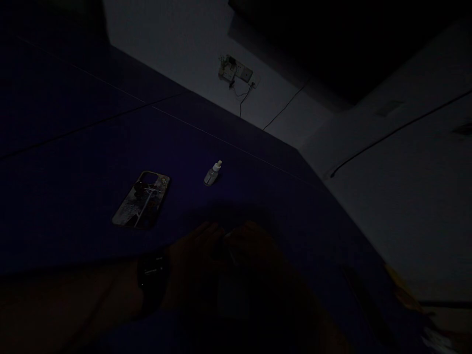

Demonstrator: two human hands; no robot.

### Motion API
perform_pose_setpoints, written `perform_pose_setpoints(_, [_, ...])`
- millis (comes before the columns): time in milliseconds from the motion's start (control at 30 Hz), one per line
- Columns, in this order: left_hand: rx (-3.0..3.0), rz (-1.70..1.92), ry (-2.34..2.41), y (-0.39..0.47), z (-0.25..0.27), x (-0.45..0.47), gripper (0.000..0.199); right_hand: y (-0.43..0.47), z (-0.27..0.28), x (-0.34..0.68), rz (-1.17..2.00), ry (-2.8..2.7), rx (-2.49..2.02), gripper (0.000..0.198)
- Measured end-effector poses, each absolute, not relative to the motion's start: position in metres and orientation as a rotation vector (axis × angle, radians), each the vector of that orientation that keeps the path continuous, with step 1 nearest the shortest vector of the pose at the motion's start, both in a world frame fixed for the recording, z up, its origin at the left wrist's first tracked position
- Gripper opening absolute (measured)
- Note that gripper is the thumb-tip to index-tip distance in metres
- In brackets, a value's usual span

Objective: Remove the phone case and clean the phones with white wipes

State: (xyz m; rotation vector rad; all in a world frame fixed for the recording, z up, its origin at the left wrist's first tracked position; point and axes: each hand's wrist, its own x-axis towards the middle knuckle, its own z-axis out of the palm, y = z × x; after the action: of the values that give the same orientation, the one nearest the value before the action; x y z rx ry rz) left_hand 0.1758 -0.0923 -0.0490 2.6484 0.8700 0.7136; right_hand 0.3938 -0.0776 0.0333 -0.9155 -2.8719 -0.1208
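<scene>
The light is very dim. My left hand, with a dark smartwatch on the wrist, is close beside my right hand, low in the middle of the view. The fingers of both are curled in towards each other around a small, thin thing with a pale tip; darkness hides what kind it is. A small clear dropper bottle with a white collar and pale bulb stands just beyond my hands. To its left lies a phone case with a printed picture and a camera cutout.
Everything rests on a dark blue surface that meets a pale wall. Sockets with plugs and dangling cords are on that wall. A dark cable runs along the right wall. Dim items sit at lower right.
</scene>
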Motion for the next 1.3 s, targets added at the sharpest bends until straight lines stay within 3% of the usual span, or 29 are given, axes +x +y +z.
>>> perform_pose_setpoints(300, [2.518, 0.663, 1.127, -0.092, -0.048, 0.180, 0.060, -0.078, 0.035, 0.391, -0.107, -2.816, -0.910, 0.012])
perform_pose_setpoints(467, [2.621, 0.635, 0.833, -0.097, -0.030, 0.161, 0.071, -0.076, 0.035, 0.383, -0.099, -2.844, -0.891, 0.009])
perform_pose_setpoints(700, [2.676, 0.643, 0.908, -0.101, -0.029, 0.165, 0.068, -0.079, 0.033, 0.397, 0.000, -2.899, -0.842, 0.008])
perform_pose_setpoints(967, [2.789, 0.693, 0.793, -0.094, -0.040, 0.167, 0.083, -0.078, 0.030, 0.395, -0.070, -2.815, -0.895, 0.011])
perform_pose_setpoints(1300, [2.729, 0.701, 0.733, -0.098, -0.027, 0.165, 0.081, -0.079, 0.033, 0.392, 0.031, -2.799, -0.757, 0.010])
